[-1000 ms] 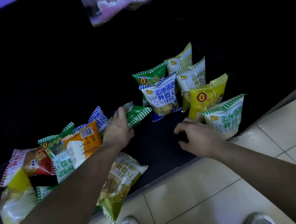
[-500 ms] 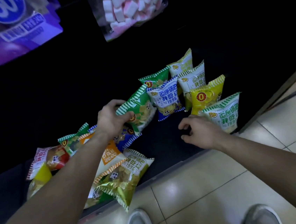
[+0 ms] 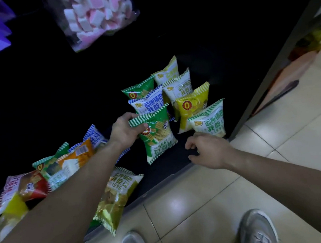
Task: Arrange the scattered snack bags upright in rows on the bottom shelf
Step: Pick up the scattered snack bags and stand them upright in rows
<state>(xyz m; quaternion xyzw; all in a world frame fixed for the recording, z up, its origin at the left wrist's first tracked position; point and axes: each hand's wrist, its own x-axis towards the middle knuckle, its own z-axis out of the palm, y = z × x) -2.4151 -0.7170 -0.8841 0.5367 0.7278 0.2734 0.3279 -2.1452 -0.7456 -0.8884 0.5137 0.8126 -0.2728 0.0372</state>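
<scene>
Green snack bag [image 3: 158, 133] is in the left hand [image 3: 124, 131], thumb and fingers pinching its striped top seam, and its print reads upside down. It's right in front of the blue bag [image 3: 147, 103] in the upright group at the right end of the bottom shelf [image 3: 171, 161], beside the yellow bag [image 3: 191, 106] and the white-and-green bag [image 3: 209, 122]. Can't tell if it's touching the shelf. Right hand [image 3: 208, 152] hangs over the shelf's front edge, fingers loosely curled, holding nothing. The other bags are a messy pile [image 3: 61, 165] on the left, with one olive bag [image 3: 115, 193] lying flat and poking over the edge.
</scene>
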